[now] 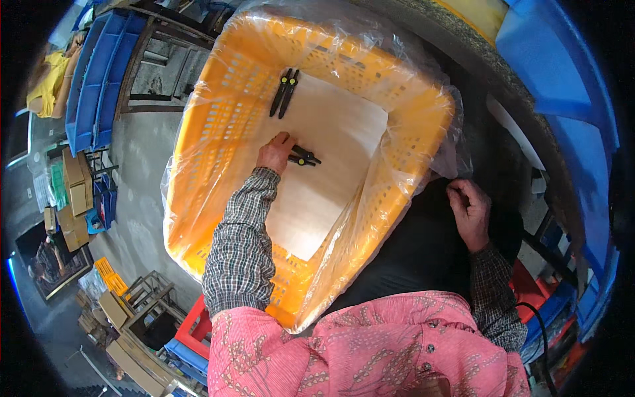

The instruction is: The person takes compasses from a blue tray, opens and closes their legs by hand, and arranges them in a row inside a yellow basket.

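My left hand [273,153] reaches down into a yellow perforated plastic basket [221,112] lined with a clear plastic bag [350,228]. Its fingers are closed around the near end of a pair of slim black tapered pieces [305,157] with yellow-green round dots, low over a pale sheet [331,192] on the basket's bottom. Farther off on the sheet, a similar black pair [284,92] lies side by side. Outside the basket's right rim, my right hand [471,213] is curled, thumb and fingers together, close to the bag's overhanging edge; whatever it may hold is hidden.
Blue plastic bins [562,132] stand along the right, beyond a dark worn edge. At the left are stacked blue trays [106,79], cardboard boxes [78,178] and grey floor [142,178]. A person in yellow [49,83] appears at the far left.
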`<move>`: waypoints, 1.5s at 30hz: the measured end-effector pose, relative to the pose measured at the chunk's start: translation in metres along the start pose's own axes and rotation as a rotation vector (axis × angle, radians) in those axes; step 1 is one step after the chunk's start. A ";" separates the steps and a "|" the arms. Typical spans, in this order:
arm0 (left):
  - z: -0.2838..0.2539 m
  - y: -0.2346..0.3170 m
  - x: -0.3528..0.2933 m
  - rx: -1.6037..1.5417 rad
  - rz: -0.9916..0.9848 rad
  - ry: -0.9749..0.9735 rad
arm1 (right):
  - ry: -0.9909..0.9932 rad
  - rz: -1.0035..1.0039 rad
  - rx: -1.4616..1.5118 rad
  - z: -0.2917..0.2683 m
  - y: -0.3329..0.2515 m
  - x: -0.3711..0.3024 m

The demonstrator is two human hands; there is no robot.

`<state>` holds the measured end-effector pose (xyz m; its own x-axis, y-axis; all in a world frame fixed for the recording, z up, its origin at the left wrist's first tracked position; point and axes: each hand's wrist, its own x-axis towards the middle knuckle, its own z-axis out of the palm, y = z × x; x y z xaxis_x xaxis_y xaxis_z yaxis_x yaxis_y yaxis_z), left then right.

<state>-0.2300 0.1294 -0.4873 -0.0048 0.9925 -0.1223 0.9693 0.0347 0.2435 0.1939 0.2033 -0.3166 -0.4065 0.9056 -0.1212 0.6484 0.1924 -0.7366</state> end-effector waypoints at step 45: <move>0.020 0.038 0.101 -0.040 -0.635 0.377 | -0.014 0.041 -0.004 0.004 -0.002 0.004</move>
<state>-0.1884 0.2283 -0.5098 -0.6529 0.7526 0.0856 0.7421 0.6130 0.2712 0.1887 0.2053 -0.3186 -0.3886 0.9073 -0.1604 0.6671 0.1569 -0.7282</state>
